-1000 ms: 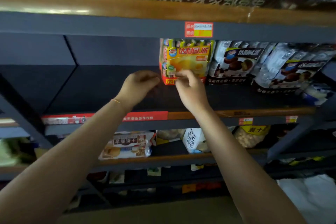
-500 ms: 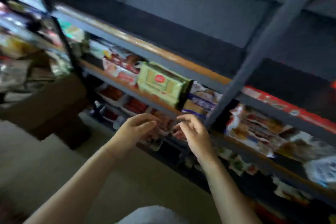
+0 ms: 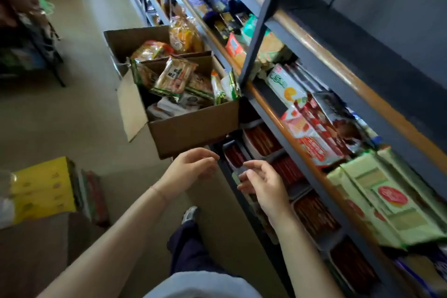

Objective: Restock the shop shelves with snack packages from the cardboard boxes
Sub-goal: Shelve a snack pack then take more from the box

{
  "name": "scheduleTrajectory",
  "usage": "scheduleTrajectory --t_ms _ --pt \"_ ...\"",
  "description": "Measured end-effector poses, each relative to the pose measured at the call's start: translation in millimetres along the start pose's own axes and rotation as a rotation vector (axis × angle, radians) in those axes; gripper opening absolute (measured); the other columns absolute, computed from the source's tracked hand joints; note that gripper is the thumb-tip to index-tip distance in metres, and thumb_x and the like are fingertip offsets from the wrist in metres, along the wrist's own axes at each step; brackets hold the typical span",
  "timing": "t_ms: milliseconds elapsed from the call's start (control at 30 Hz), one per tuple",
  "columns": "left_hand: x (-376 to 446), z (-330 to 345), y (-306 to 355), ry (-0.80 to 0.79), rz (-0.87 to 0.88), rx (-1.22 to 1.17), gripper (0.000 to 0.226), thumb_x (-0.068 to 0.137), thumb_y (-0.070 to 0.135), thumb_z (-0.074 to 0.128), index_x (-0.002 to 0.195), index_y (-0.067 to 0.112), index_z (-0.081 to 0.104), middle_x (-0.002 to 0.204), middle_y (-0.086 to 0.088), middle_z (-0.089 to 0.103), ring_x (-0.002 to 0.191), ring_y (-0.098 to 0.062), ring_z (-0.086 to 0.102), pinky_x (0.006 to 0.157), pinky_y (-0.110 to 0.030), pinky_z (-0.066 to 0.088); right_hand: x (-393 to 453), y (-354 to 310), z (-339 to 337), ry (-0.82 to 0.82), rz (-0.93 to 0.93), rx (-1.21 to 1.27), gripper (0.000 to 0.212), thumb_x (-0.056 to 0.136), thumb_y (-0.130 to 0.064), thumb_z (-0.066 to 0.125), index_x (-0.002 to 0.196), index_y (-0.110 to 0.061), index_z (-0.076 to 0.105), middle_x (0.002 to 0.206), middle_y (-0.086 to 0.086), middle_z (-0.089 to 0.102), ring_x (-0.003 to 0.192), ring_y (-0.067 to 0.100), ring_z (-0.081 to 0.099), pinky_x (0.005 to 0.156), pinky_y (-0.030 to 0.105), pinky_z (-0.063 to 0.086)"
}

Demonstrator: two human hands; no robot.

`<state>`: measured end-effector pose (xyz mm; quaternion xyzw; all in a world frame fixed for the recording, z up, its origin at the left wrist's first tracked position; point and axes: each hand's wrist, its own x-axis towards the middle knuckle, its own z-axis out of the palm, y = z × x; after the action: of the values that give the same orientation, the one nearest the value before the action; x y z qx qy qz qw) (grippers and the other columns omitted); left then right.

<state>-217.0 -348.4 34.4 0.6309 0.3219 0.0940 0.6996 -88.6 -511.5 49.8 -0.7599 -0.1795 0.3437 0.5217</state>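
Observation:
An open cardboard box (image 3: pixel 193 128) full of snack packages (image 3: pixel 175 76) stands on the floor against the shelving, with a second open box (image 3: pixel 130 41) just behind it. My left hand (image 3: pixel 191 169) hovers below the near box's front wall, fingers apart and empty. My right hand (image 3: pixel 263 182) is beside it, also empty with fingers spread, in front of the low shelf trays (image 3: pixel 262 139). The shelves (image 3: pixel 297 31) run along the right, stocked with green (image 3: pixel 384 198) and red packages (image 3: pixel 312 133).
A yellow carton (image 3: pixel 42 189) and a brown box (image 3: pixel 31 249) sit on the floor at lower left. A dark rack (image 3: pixel 29 38) stands at far left. My leg and shoe (image 3: pixel 189 215) are below my hands. The tan aisle floor (image 3: pixel 72 116) stretches ahead.
My view has swung from the upper shelf down and left to the floor boxes. Both hands have left the yellow package on the shelf and dropped low, empty.

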Motion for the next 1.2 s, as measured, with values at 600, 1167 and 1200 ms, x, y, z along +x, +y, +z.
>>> scheduleTrajectory --t_ms 600,1167,1200 --pt "319.8 -306.5 96.9 0.330 -0.068 0.147 0.011 0.096 0.011 0.065 0.094 0.018 0.073 0.087 -0.006 0.074 0.076 -0.019 0.067 0.080 -0.039 0.056 401.5 -176.1 213.5 -0.230 -0.061 -0.216 0.010 0.097 -0.024 0.055 0.099 -0.032 0.061 0.097 -0.002 0.070 0.088 0.013 0.069 0.082 0.040 0.059" --pt "516.1 -515.9 -25.5 0.239 -0.056 0.910 0.078 0.093 0.048 0.056 0.159 0.019 0.027 0.168 -0.007 0.017 0.157 -0.027 -0.001 0.127 -0.041 -0.001 678.7 -153.9 452.5 0.205 0.634 -0.184 0.077 0.083 -0.029 0.071 0.144 -0.002 0.033 0.144 0.013 0.043 0.126 0.031 0.051 0.094 0.035 0.047" --pt "516.1 -515.4 -29.9 0.228 -0.040 0.924 0.078 0.092 0.049 0.055 0.159 0.020 0.027 0.169 -0.006 0.017 0.157 -0.027 -0.003 0.125 -0.040 -0.005 685.7 -145.7 455.6 0.206 0.680 -0.131 0.082 0.079 -0.033 0.075 0.144 -0.003 0.034 0.142 0.014 0.047 0.123 0.031 0.054 0.096 0.038 0.050"
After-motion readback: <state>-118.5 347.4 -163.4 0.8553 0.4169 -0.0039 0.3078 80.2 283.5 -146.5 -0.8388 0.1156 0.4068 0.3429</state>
